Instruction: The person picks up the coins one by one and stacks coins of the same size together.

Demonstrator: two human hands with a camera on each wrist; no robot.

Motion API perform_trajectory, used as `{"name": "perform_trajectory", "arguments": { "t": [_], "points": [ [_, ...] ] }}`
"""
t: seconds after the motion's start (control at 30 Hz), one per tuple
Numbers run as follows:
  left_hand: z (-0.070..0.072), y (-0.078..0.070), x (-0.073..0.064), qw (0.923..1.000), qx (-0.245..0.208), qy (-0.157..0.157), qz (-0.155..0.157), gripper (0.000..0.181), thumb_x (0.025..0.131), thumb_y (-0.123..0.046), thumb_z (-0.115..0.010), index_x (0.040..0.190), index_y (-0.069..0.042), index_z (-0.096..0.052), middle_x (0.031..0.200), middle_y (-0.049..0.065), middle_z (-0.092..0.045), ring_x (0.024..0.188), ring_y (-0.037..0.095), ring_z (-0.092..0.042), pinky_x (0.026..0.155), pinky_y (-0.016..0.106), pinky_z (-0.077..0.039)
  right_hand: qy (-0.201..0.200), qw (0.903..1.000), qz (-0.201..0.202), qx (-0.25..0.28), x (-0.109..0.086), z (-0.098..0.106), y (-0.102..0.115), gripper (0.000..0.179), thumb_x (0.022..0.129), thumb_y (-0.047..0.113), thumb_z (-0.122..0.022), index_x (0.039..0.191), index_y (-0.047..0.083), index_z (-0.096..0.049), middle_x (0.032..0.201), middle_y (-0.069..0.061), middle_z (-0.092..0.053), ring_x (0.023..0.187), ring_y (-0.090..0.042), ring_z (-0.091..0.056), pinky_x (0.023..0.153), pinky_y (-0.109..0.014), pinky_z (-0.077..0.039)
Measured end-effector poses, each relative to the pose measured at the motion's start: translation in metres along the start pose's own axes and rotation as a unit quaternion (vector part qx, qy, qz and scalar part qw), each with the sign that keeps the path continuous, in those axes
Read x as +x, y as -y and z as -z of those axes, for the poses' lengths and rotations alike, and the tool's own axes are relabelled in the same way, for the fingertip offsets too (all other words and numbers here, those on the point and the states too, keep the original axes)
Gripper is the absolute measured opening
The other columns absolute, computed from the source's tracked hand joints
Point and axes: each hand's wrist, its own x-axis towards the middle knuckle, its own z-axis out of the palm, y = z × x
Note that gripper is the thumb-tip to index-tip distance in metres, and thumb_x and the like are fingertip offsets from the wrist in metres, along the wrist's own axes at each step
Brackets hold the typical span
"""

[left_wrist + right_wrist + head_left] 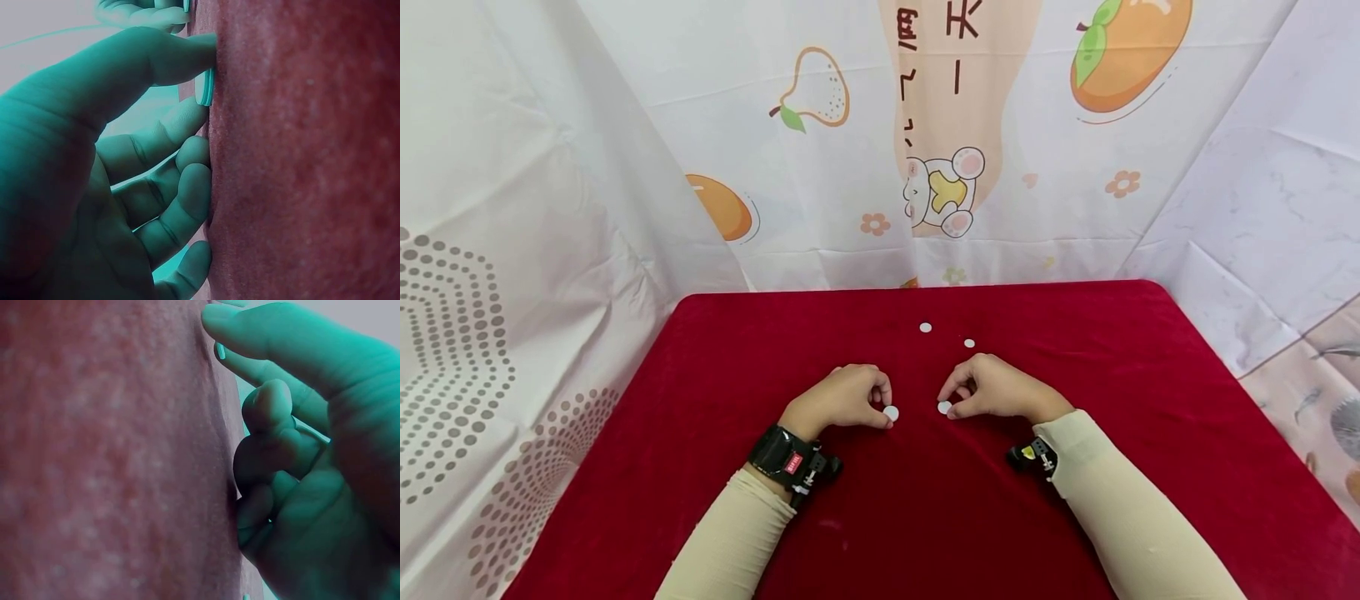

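Observation:
Two small round white discs lie close to the middle of the red table, one at each hand. My left hand [848, 397] pinches the left white disc [891, 413] by its edge between thumb and index finger. In the left wrist view, this disc [205, 87] shows a layered rim, and the fingertips are right at the cloth. Facing it, my right hand [994, 388] pinches the right white disc [944, 407] in the same way. Its thumb covers most of that disc [220, 351] in the right wrist view.
Farther back on the red tablecloth [775, 333] lie another white disc [926, 327] and a slightly smaller-looking one [969, 343]. A printed white curtain [820, 183] hangs behind the table's far edge. Each wrist wears a strapped camera, such as the left one [793, 462].

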Motion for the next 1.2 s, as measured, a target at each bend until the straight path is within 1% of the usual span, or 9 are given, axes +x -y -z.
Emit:
{"name": "perform_trajectory", "arguments": {
  "t": [0.23,0.5,0.9,1.2],
  "points": [
    [-0.0002,0.0005,0.0003,1.0000,-0.001,-0.001,-0.001,0.022,0.079,-0.034,-0.089,0.084,-0.026,-0.069,0.087,-0.008,-0.062,0.083,0.008,-0.056,0.084,0.034,-0.043,0.010,0.9999,-0.003,0.014,-0.0008,0.0010,0.0021,0.018,0.083,0.017,-0.087,0.097,0.027,-0.082,0.063,0.005,-0.055,0.059,-0.006,-0.047,0.058,-0.021,-0.042],
    [-0.0006,0.0015,0.0014,1.0000,-0.003,-0.004,-0.005,0.022,0.078,-0.033,-0.089,0.084,-0.026,-0.069,0.087,-0.008,-0.062,0.083,0.008,-0.056,0.086,0.035,-0.042,0.008,0.9999,-0.002,0.012,-0.0011,0.0004,-0.0024,0.018,0.082,0.018,-0.088,0.094,0.028,-0.081,0.063,0.003,-0.055,0.057,-0.006,-0.047,0.057,-0.021,-0.042],
    [-0.0002,0.0021,0.0011,0.9999,-0.009,-0.003,-0.006,0.022,0.078,-0.032,-0.089,0.085,-0.025,-0.070,0.087,-0.008,-0.062,0.083,0.009,-0.056,0.084,0.035,-0.042,0.020,0.9998,-0.002,0.001,-0.0009,0.0013,-0.0036,0.021,0.081,0.020,-0.090,0.097,0.028,-0.080,0.063,0.005,-0.056,0.057,-0.005,-0.047,0.057,-0.021,-0.043],
    [0.0008,0.0005,0.0005,0.9999,-0.011,-0.004,-0.009,0.022,0.079,-0.032,-0.089,0.086,-0.024,-0.070,0.088,-0.008,-0.062,0.083,0.009,-0.056,0.085,0.035,-0.042,0.019,0.9998,-0.004,0.010,-0.0010,0.0022,-0.0049,0.020,0.080,0.019,-0.090,0.095,0.027,-0.080,0.065,0.005,-0.058,0.059,-0.007,-0.050,0.057,-0.022,-0.044]
  ]
}}
